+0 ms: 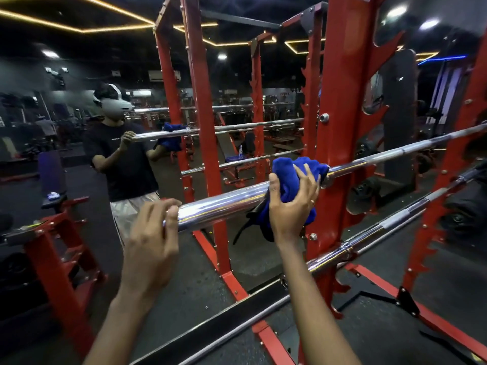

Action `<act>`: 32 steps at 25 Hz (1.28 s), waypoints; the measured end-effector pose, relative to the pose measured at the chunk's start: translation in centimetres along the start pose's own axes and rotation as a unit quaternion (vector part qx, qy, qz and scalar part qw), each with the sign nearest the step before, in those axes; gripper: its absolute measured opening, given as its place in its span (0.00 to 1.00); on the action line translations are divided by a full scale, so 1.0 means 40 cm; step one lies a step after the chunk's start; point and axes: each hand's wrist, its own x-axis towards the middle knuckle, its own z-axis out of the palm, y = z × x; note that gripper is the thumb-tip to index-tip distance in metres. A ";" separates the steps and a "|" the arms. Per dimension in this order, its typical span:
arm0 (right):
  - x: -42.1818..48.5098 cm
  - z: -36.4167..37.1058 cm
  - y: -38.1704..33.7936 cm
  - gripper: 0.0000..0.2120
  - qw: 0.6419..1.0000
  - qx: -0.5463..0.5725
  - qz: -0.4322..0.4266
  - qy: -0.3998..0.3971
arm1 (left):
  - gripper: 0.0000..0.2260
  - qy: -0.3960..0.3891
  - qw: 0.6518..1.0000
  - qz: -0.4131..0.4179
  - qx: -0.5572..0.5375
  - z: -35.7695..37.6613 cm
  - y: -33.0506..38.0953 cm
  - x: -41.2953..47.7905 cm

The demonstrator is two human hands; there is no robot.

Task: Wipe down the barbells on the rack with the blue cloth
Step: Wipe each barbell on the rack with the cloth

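Note:
A chrome barbell lies across the red rack, its thick sleeve pointing toward me. My left hand grips the sleeve's near end with curled fingers. My right hand presses the bunched blue cloth around the sleeve, close to the collar beside the red upright. Part of the cloth hangs below the bar. A second barbell rests lower on the rack, to the right.
A wall mirror straight ahead reflects a person, the rack and the bars. A red bench frame stands at the left. Black weight plates hang on the rack's right side. Red base rails cross the dark floor.

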 end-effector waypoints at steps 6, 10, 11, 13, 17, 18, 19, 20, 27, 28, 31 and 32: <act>-0.259 0.020 -0.169 0.25 0.980 0.025 -0.138 -0.143 | 0.16 0.015 0.997 -0.004 0.073 0.033 -0.006 -0.008; -0.181 -0.021 -0.081 0.33 0.937 -0.008 -0.281 -0.207 | 0.17 0.010 0.993 -0.040 0.109 0.026 0.007 -0.001; -0.138 -0.034 -0.047 0.33 0.937 -0.015 -0.280 -0.209 | 0.18 -0.001 0.989 -0.042 0.140 0.026 0.011 -0.001; -0.047 -0.062 0.025 0.28 0.952 -0.023 -0.242 -0.187 | 0.18 -0.028 0.973 -0.045 0.223 0.018 0.025 0.002; 0.123 -0.125 0.148 0.22 0.973 -0.093 -0.153 -0.144 | 0.18 -0.116 0.952 -0.069 0.275 0.010 0.085 0.037; 0.158 -0.137 0.168 0.22 0.972 -0.131 -0.141 -0.137 | 0.17 -0.150 0.948 -0.067 0.271 0.027 0.105 0.049; 0.192 -0.145 0.187 0.22 0.969 -0.167 -0.126 -0.131 | 0.17 -0.184 0.944 -0.048 0.270 0.052 0.128 0.065; 0.223 -0.149 0.204 0.22 0.968 -0.186 -0.104 -0.131 | 0.19 -0.221 0.936 -0.019 0.274 0.081 0.149 0.082; 0.393 -0.176 0.280 0.16 0.967 -0.093 -0.019 -0.235 | 0.30 -0.386 0.871 0.160 0.257 0.350 0.280 0.220; 0.380 -0.176 0.284 0.17 0.971 -0.090 -0.029 -0.221 | 0.31 -0.401 0.863 0.179 0.250 0.387 0.300 0.240; 0.308 -0.197 0.292 0.17 0.982 -0.093 -0.049 -0.158 | 0.32 -0.411 0.857 0.194 0.244 0.464 0.333 0.272; 0.283 -0.211 0.295 0.17 0.982 -0.092 -0.056 -0.153 | 0.31 -0.403 0.861 0.190 0.247 0.476 0.332 0.273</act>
